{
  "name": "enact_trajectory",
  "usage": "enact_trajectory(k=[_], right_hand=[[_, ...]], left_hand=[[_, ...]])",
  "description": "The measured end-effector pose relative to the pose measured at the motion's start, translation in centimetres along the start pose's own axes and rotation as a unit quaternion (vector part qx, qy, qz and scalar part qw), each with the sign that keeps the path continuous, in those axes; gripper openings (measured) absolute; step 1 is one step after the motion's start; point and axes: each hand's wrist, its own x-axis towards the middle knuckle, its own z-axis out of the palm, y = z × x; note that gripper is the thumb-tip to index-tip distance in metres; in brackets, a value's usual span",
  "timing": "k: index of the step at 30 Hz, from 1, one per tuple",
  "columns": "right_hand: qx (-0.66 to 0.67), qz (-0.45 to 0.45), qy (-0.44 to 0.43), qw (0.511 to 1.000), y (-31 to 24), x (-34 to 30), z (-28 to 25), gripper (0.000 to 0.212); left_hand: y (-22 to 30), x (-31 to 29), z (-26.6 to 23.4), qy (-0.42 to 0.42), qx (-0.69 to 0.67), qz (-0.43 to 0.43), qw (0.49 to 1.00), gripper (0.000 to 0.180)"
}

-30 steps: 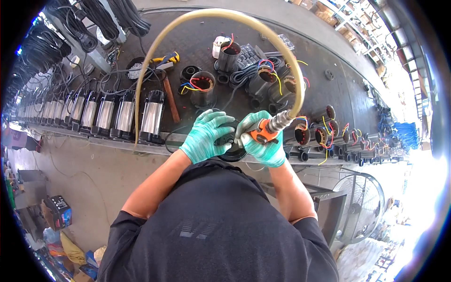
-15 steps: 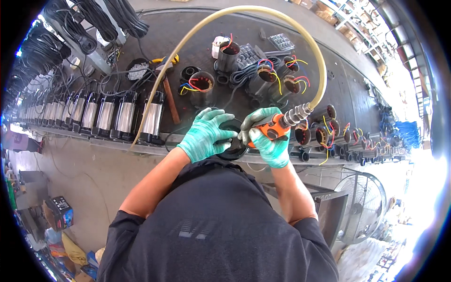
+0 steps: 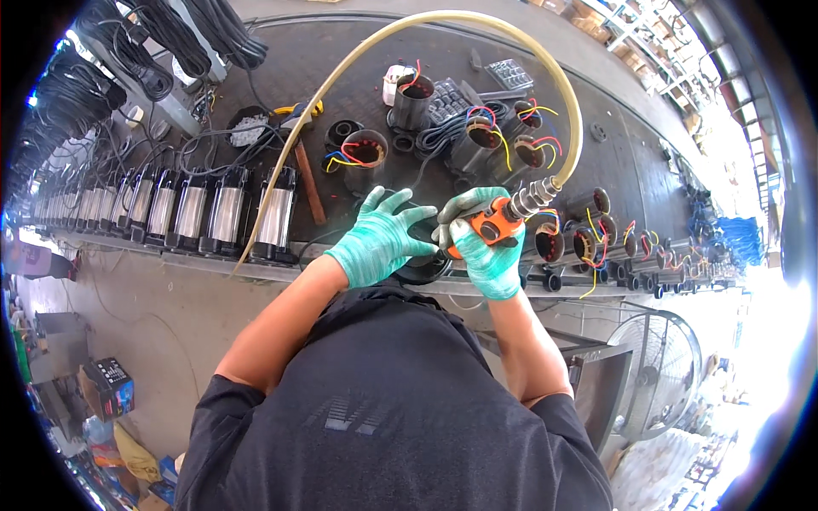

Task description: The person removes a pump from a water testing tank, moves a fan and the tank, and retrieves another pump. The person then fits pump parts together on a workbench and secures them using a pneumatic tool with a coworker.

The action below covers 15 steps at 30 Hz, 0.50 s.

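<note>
On the desk (image 3: 358, 94): submersible pumps (image 3: 227, 204), left of the left hand (image 3: 377, 241); hammer (image 3: 309, 183), ahead-left of it; motor housings (image 3: 471, 153), ahead and right of the right hand (image 3: 492, 268).

The orange air tool (image 3: 509, 228), upright near frame centre a second ago, now leans toward the upper right, its metal coupling (image 3: 534, 198) higher and farther right; the yellowish hose (image 3: 460, 15) bows wider toward the upper right, uncovering a wired motor housing (image 3: 524, 157); the left hand (image 3: 383, 240) has edged slightly up and rightward at centre
</note>
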Motion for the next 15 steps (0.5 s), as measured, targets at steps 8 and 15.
enact_trajectory(k=[8, 15], right_hand=[[-0.023, -0.041, -0.001, 0.999, 0.56, 0.72, -0.59, 0.029], [-0.011, 0.016, -0.004, 1.0, -0.14, 0.84, 0.11, 0.029]], left_hand=[[-0.52, 0.57, -0.18, 0.007, -0.01, 0.005, 1.0, 0.029], [-0.44, 0.26, -0.07, 0.006, -0.021, 0.003, 1.0, 0.027]])
